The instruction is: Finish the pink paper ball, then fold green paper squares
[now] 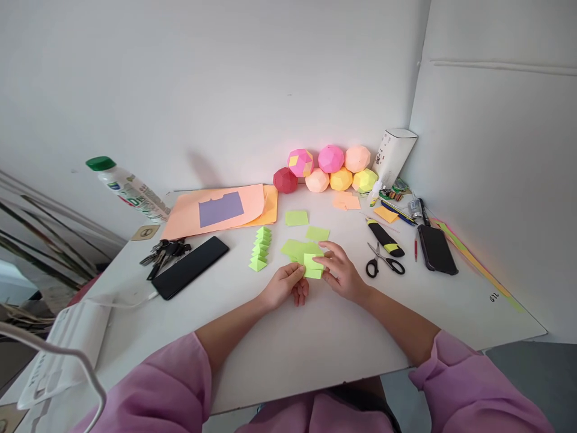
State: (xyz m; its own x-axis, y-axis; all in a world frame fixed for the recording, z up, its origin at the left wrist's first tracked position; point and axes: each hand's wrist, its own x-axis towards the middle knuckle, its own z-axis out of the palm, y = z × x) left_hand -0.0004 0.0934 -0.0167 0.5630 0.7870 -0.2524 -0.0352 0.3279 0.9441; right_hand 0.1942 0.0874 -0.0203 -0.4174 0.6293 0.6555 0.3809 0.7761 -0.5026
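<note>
My left hand (286,285) pinches the left edge of a small light-green paper (313,263) between thumb and fingers. A fold line or overlapping layer runs across that paper. My right hand (341,273) grips its right edge with curved fingers, the index finger lifted a little. Just behind my hands lie loose green paper pieces (298,248), partly hidden by the held one. Two more green slips, one farther back (296,218) and one to the right (318,233), rest on the table. To the left stands a row of folded green paper pieces (260,248).
Faceted paper balls (331,159) are stacked against the wall. Scissors (383,262), a utility knife (384,237) and a phone (436,249) lie on the right. Orange sheets (180,213), keys (166,252), a black device (190,267) and a tilted bottle (135,195) are left.
</note>
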